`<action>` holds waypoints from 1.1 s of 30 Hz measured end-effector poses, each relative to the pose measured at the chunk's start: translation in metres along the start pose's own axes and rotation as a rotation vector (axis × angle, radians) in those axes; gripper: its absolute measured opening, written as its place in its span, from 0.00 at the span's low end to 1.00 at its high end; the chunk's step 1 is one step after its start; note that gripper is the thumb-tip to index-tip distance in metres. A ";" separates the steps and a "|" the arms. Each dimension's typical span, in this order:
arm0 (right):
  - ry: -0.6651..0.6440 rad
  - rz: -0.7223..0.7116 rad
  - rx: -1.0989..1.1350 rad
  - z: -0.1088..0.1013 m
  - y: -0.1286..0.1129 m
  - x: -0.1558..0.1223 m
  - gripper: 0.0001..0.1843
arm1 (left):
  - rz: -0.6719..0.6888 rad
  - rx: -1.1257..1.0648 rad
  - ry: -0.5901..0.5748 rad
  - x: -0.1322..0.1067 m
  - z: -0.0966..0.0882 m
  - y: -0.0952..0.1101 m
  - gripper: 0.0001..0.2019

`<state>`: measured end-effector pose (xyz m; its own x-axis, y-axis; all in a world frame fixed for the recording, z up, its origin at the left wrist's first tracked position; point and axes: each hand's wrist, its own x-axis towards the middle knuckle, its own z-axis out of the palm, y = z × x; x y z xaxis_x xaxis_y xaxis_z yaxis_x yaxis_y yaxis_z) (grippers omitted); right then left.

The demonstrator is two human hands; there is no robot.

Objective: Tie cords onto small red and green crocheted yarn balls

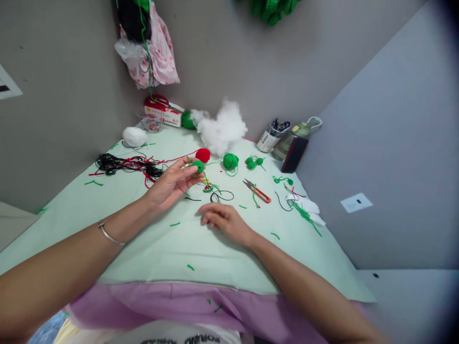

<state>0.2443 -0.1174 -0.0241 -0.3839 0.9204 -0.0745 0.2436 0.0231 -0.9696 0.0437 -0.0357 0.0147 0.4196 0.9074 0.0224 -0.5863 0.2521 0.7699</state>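
Observation:
My left hand (pixel 175 184) is closed around a small green crocheted piece (pixel 197 166), pinched between thumb and fingers. It has a small dark spot or hole, and strands of yarn hang below it. My right hand (pixel 225 220) rests low over the table, fingers loosely bent and apart, with nothing visible in them. Just beyond that hand lies a loop of black yarn (pixel 222 197). Between the hands and the yarn balls is a small colourful bit with green, red and yellow (pixel 207 188). Orange-handled thread snips (pixel 257 191) lie to the right.
Farther back are a red yarn ball (pixel 202 155), a green yarn ball (pixel 230 162), white stuffing (pixel 222 129) and a white yarn ball (pixel 135 136). Tangled black and red yarn (pixel 125 165) lies left. A pen cup (pixel 268 138), bottle (pixel 287 143) and dark phone-like slab (pixel 294 155) stand right.

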 end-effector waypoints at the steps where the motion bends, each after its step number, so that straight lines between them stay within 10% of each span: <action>1: 0.123 -0.002 0.011 -0.015 0.009 -0.001 0.17 | -0.003 0.006 -0.008 0.000 0.000 0.001 0.11; 5: 0.596 0.072 0.036 -0.100 0.032 -0.018 0.22 | -0.046 0.039 -0.043 -0.002 0.002 0.001 0.11; 9: 0.786 0.077 -0.018 -0.171 0.019 -0.047 0.20 | -0.112 0.069 -0.089 -0.005 0.004 -0.006 0.10; 15: 0.971 -0.028 -0.206 -0.207 -0.047 -0.083 0.13 | -0.160 0.097 -0.113 -0.005 0.008 -0.008 0.12; 18: 1.032 -0.193 -0.385 -0.206 -0.087 -0.093 0.07 | -0.167 0.157 -0.149 -0.006 0.008 -0.008 0.13; 23: 0.976 -0.356 -0.022 -0.174 -0.121 -0.076 0.09 | -0.141 0.256 -0.252 -0.009 0.008 -0.010 0.17; 28: 0.697 -0.060 0.535 -0.098 -0.082 -0.012 0.12 | -0.160 0.266 -0.274 -0.011 0.010 -0.012 0.15; 33: 0.517 0.045 0.617 -0.045 -0.043 0.021 0.14 | -0.159 0.282 -0.280 -0.014 0.014 -0.013 0.16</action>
<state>0.2653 -0.0814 0.0264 0.1121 0.9830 -0.1456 -0.3451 -0.0989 -0.9333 0.0557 -0.0567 0.0133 0.6839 0.7289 0.0319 -0.3033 0.2442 0.9211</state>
